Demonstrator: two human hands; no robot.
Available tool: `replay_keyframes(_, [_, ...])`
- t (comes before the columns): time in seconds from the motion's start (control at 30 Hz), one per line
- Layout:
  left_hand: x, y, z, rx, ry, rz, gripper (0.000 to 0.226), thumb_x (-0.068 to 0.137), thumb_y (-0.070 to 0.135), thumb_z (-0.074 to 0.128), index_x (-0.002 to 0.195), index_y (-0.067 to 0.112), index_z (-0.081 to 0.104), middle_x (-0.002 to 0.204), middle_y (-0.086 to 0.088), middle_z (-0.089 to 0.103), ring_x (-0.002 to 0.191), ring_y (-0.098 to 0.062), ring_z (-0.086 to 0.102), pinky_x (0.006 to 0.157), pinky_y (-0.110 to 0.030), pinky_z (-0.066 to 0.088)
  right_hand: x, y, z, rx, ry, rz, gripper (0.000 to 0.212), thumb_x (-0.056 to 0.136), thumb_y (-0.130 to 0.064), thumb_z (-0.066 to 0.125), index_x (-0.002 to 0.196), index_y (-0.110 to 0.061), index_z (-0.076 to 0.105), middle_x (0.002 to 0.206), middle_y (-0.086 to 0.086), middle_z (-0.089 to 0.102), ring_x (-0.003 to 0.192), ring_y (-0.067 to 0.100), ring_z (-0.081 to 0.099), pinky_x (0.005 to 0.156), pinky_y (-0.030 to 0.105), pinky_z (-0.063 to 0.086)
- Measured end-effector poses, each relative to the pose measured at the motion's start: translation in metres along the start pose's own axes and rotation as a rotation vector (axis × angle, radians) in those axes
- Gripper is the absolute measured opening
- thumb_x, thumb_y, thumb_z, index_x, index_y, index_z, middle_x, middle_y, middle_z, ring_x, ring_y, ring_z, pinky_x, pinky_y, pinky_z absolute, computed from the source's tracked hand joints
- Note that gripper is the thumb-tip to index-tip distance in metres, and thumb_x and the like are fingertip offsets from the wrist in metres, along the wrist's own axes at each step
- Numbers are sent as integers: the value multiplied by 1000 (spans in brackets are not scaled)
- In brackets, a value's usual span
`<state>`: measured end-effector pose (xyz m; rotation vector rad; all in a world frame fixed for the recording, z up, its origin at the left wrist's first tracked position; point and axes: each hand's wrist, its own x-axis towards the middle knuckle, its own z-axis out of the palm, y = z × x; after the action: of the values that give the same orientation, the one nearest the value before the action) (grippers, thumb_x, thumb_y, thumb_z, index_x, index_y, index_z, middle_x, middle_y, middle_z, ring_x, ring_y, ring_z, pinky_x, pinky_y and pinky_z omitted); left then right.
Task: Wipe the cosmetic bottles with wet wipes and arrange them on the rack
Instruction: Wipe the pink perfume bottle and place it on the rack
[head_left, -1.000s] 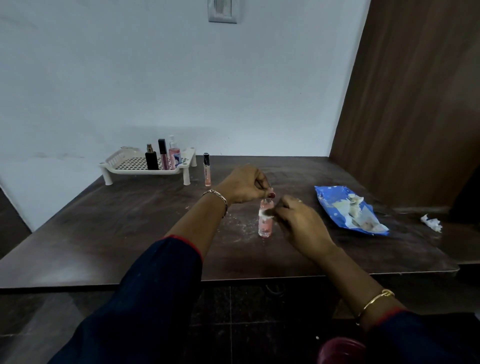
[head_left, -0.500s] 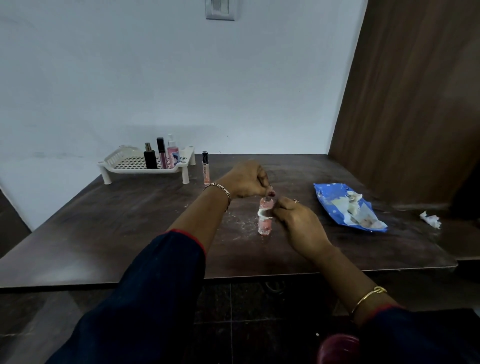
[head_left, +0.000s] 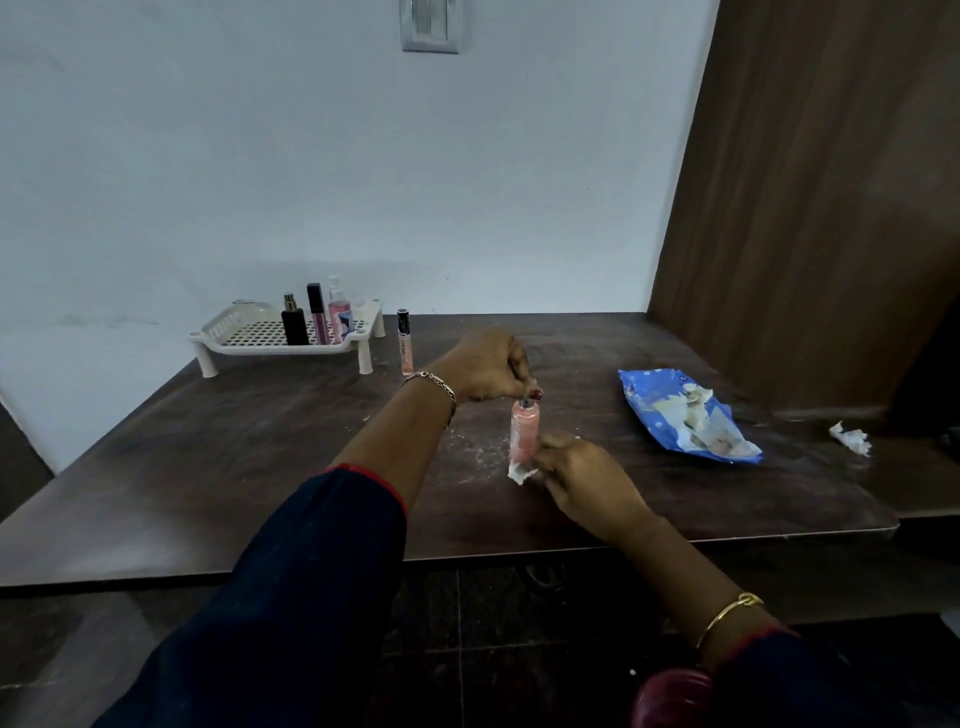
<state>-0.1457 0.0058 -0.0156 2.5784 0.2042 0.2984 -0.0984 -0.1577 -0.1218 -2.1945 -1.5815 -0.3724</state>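
Observation:
A small pink bottle (head_left: 523, 429) stands upright on the dark table (head_left: 260, 457). My left hand (head_left: 485, 369) pinches its top from above. My right hand (head_left: 587, 478) holds a white wet wipe (head_left: 521, 471) against the base of the bottle. At the back left, a white perforated rack (head_left: 244, 332) holds a black bottle (head_left: 294, 323), a slim pink gloss tube (head_left: 317, 312) and a pink pump bottle (head_left: 340, 310). Another slim tube (head_left: 404, 340) stands on the table just right of the rack.
An opened blue wet-wipe pack (head_left: 685, 413) lies on the table to the right. A crumpled used wipe (head_left: 851, 437) sits further right by the wooden panel (head_left: 810, 197). White specks dot the table around the bottle. The white wall runs behind the table.
My right hand has slid the wipe down the bottle from its upper part to its base. My left hand keeps its hold on the top.

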Motion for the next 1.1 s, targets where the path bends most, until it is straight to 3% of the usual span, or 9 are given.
replay_keyframes(0.13, [-1, 1, 0, 3, 5, 7, 19, 74, 15, 77, 88, 4, 72, 93, -9, 74, 66, -4, 58, 80, -25, 52, 5, -2, -13, 29, 236, 11, 29, 84, -23, 42, 98, -11, 65, 99, 6, 62, 84, 26, 61, 64, 36, 52])
replay_keyframes(0.3, [0, 1, 0, 16, 7, 18, 18, 75, 19, 78, 87, 6, 73, 90, -6, 74, 62, 0, 55, 80, -25, 52, 11, -2, -11, 30, 278, -24, 31, 85, -23, 42, 97, -13, 69, 101, 5, 65, 86, 25, 63, 68, 32, 52])
replay_keyframes(0.43, [-1, -1, 1, -4, 24, 26, 18, 73, 17, 79, 86, 6, 74, 87, -6, 74, 60, 3, 54, 69, -17, 50, 1, 2, 5, -31, 195, -10, 21, 77, -12, 51, 89, -14, 69, 94, 4, 66, 75, 26, 63, 60, 31, 52])
replay_keyframes(0.57, [-3, -2, 4, -18, 53, 21, 18, 74, 17, 78, 87, 5, 73, 88, -5, 73, 60, 4, 54, 68, -16, 48, 2, 9, 12, -43, 10, 15, 15, 83, -12, 58, 93, -12, 69, 105, 2, 65, 89, 25, 62, 73, 37, 52])
replay_keyframes(0.67, [-4, -2, 7, 2, 74, 44, 19, 74, 20, 78, 85, 5, 73, 83, -3, 72, 59, 5, 53, 64, -12, 46, 3, 10, 9, -10, 7, 10, 17, 83, -11, 58, 98, -13, 67, 107, 3, 64, 93, 23, 60, 78, 37, 50])
replay_keyframes(0.8, [-4, -9, 10, -49, 130, 44, 19, 71, 25, 80, 78, 9, 73, 79, -2, 74, 58, 4, 56, 62, -13, 46, 1, 9, 3, 182, 254, 114, 9, 84, -2, 53, 92, -5, 57, 93, 9, 57, 82, 23, 55, 72, 37, 46])
replay_keyframes(0.9, [-6, -11, 12, -89, 121, 46, 20, 71, 26, 80, 78, 9, 73, 78, 0, 73, 61, 4, 58, 60, -10, 47, 8, 13, -1, 441, 421, 341, 5, 88, 0, 55, 91, -3, 57, 87, 6, 61, 80, 22, 61, 72, 39, 51])
replay_keyframes(1.0, [-7, -11, 10, -90, 115, 63, 17, 73, 24, 79, 79, 10, 73, 78, 2, 72, 62, 5, 58, 62, -9, 47, 18, 14, -4, 689, 478, 501, 7, 89, 0, 55, 94, -2, 61, 79, 3, 65, 70, 15, 65, 72, 40, 56])
replay_keyframes(1.1, [-9, -14, 9, -65, 112, 68, 21, 71, 27, 79, 86, 13, 73, 82, 4, 72, 71, -2, 63, 74, -20, 52, 25, 11, -3, 725, 478, 533, 9, 88, 2, 56, 90, -3, 62, 74, 4, 65, 64, 14, 63, 70, 41, 55])
